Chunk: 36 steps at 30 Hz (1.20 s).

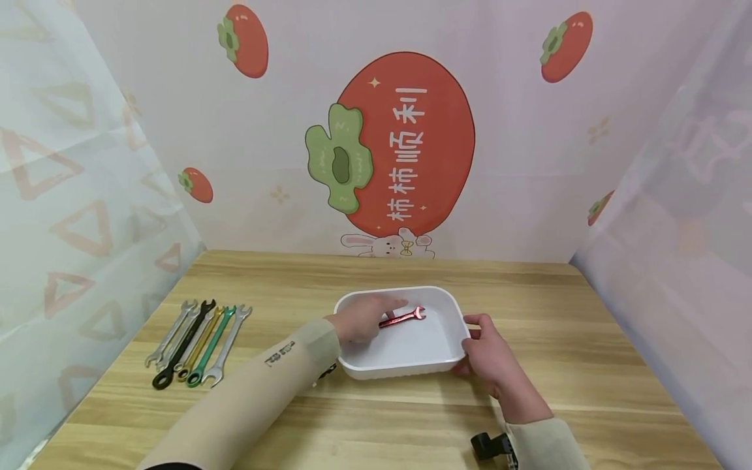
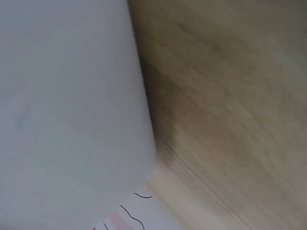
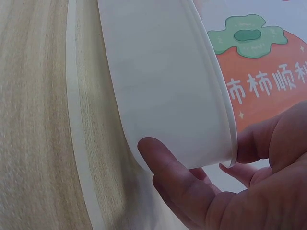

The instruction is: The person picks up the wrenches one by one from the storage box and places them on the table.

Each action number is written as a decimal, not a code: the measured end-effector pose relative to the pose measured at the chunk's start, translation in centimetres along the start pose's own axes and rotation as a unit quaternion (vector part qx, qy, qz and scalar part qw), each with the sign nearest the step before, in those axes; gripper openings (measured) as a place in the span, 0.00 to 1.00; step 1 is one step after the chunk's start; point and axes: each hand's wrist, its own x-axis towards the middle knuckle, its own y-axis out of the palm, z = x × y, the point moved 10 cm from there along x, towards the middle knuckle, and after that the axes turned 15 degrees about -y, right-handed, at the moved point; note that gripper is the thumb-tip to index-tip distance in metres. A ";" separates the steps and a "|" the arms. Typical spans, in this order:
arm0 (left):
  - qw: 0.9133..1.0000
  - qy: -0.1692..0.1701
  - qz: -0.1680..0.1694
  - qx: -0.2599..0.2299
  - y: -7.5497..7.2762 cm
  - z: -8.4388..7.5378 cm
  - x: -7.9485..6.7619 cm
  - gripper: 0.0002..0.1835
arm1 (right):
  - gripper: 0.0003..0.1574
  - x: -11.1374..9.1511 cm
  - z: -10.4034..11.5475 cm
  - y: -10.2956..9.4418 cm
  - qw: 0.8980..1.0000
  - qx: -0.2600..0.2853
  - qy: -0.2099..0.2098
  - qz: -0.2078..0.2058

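A white plastic tray point(image 1: 423, 346) stands on the wooden table, and a red open-end wrench point(image 1: 405, 318) lies slanted inside it, its jaw towards the right. Reaching over the tray's left rim, my left hand point(image 1: 363, 318) covers the wrench's other end; one finger stretches out beyond the shaft. Whether it pinches the wrench is hidden. My right hand point(image 1: 490, 352) grips the tray's right side, and the right wrist view has its fingers point(image 3: 165, 165) around the tray wall point(image 3: 163, 86). Only the tray's outside point(image 2: 72, 96) and table appear in the left wrist view.
Several wrenches in silver, black, gold and green point(image 1: 196, 343) lie side by side on the table's left. Behind the wooden table point(image 1: 529, 294) hangs a backdrop point(image 1: 517, 163) printed with persimmons, and pale sheets close off both sides.
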 end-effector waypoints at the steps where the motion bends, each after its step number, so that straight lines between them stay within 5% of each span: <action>1: 1.000 -0.006 0.007 -0.010 0.0 0.1 0.0 0.43 | 0.31 0.0 0.0 0.0 1.000 0.000 0.000 0.001; 15: 0.995 -0.053 0.024 -0.086 -0.7 0.5 -0.3 0.43 | 0.31 0.1 -0.2 0.0 1.000 0.000 -0.009 0.005; 20: 0.984 -0.053 0.026 -0.168 -2.1 0.0 -0.5 0.41 | 0.32 -0.1 0.1 0.0 1.000 -0.003 -0.010 0.005; 24: 0.961 -0.059 0.040 -0.268 -3.2 -0.1 -0.9 0.41 | 0.31 -0.2 0.2 0.1 1.000 0.000 -0.009 0.003; 33: 0.874 -0.059 0.071 -0.477 -5.4 1.2 -1.9 0.42 | 0.32 -0.4 0.0 0.2 1.000 0.014 0.001 -0.005; 36: 0.853 -0.066 0.061 -0.514 -6.5 2.1 -2.2 0.41 | 0.33 -0.4 0.1 0.2 1.000 0.023 0.002 -0.010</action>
